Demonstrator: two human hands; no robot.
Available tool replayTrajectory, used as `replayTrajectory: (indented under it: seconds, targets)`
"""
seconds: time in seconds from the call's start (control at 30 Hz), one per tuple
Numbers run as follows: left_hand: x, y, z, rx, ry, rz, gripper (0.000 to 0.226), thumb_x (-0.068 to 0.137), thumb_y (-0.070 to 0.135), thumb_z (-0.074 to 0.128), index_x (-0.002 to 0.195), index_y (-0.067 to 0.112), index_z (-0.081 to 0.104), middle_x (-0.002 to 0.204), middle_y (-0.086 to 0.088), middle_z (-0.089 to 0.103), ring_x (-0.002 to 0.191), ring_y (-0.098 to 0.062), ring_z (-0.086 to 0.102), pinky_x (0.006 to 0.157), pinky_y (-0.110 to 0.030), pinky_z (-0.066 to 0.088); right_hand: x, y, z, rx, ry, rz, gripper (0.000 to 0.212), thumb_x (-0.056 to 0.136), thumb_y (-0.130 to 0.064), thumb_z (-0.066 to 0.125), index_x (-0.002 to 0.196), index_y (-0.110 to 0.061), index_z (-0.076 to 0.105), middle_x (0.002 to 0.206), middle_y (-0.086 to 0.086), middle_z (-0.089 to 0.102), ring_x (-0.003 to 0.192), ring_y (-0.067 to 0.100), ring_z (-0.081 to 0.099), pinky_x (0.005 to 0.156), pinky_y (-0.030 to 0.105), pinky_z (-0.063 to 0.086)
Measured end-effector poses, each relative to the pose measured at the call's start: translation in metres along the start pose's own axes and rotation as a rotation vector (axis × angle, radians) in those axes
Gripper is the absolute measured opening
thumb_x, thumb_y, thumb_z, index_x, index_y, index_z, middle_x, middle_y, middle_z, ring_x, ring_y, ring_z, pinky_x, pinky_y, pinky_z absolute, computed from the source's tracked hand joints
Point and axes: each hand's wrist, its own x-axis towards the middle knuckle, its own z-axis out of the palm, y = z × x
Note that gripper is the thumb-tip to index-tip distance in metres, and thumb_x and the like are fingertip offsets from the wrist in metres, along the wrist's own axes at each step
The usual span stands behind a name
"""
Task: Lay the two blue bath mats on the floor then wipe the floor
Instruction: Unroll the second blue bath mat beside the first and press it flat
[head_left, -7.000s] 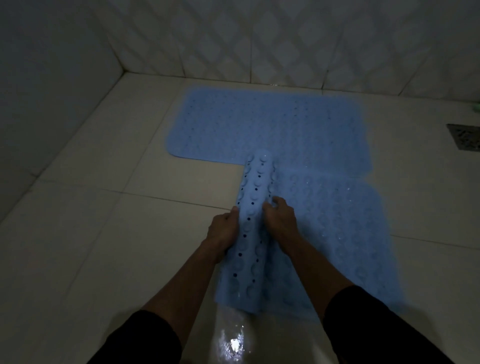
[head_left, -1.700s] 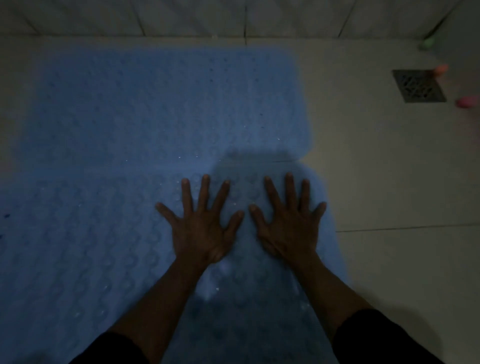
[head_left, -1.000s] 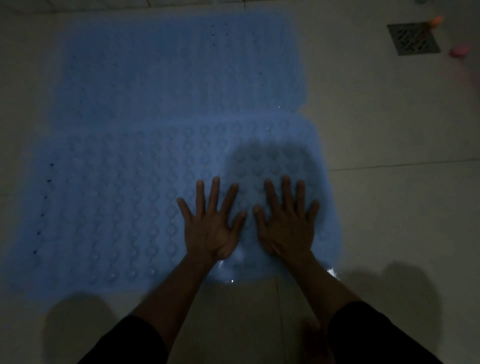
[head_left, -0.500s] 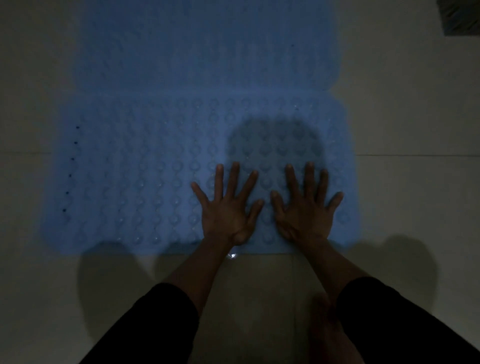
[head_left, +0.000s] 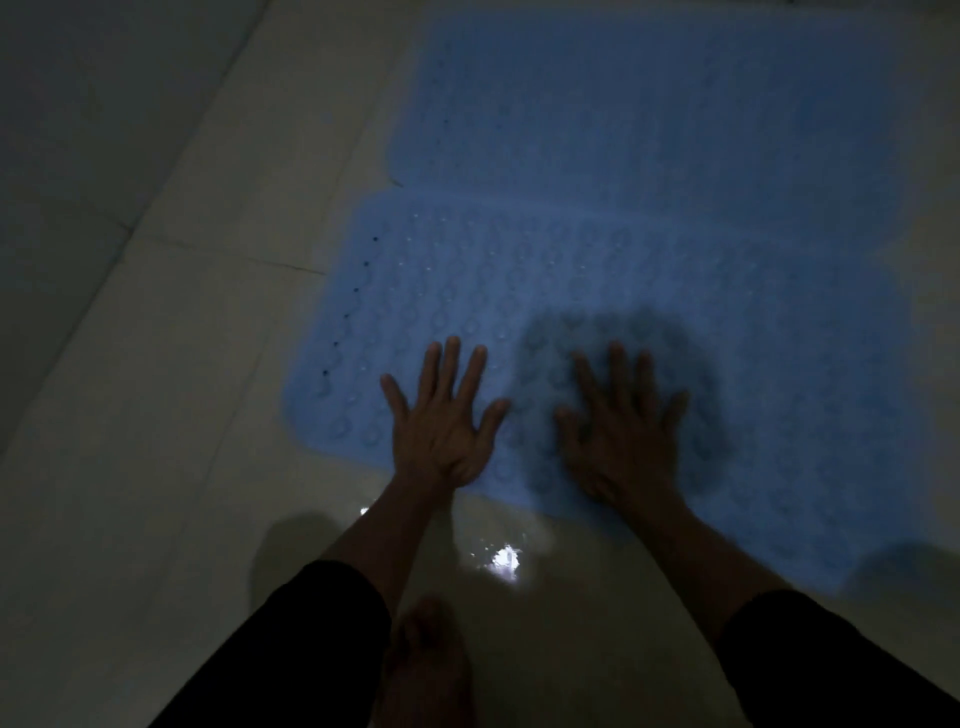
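Two blue bath mats lie flat on the pale tiled floor, side by side. The near mat has round bumps and a row of small holes along its left edge. The far mat lies behind it and touches its far edge. My left hand presses flat on the near mat close to its front edge, fingers spread. My right hand presses flat beside it, fingers spread too, inside a dark round shadow.
Wet tile glints just in front of the near mat, between my arms. A bare foot stands below that spot. A wall runs along the left. Bare floor tiles stretch left of the mats.
The second mat, half rolled in my hands earlier, now lies flat. My hands stay spread on it but have slid left along its front edge. The view has turned; the drain is out of sight.
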Motion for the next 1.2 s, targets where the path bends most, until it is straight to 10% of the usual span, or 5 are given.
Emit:
replayTrajectory:
  seconds: [0.3, 1.2]
  targets:
    - [0.025, -0.092, -0.021, -0.026, 0.04, -0.149, 0.063, 0.097, 0.07, 0.018, 0.153, 0.052, -0.006, 0.167, 0.012, -0.01, 0.154, -0.02, -0.015, 0.112, -0.075, -0.004, 0.042, -0.123, 0.031, -0.024, 0.023, -0.284, 0.063, 0.095, -0.059, 0.031, 0.153, -0.039, 0.02, 0.164, -0.001, 0.01, 0.151, 0.031, 0.002, 0.112, 0.068, 0.006]
    - [0.049, -0.076, -0.028, -0.006, 0.087, -0.128, 0.068, 0.097, 0.069, 0.02, 0.157, 0.042, 0.006, 0.168, 0.0, 0.006, 0.155, -0.031, -0.004, 0.114, -0.073, -0.003, 0.073, -0.077, 0.014, -0.011, -0.056, -0.202, 0.069, 0.093, -0.068, 0.02, 0.153, -0.042, -0.003, 0.164, -0.007, -0.011, 0.15, 0.024, -0.014, 0.115, 0.064, -0.004]
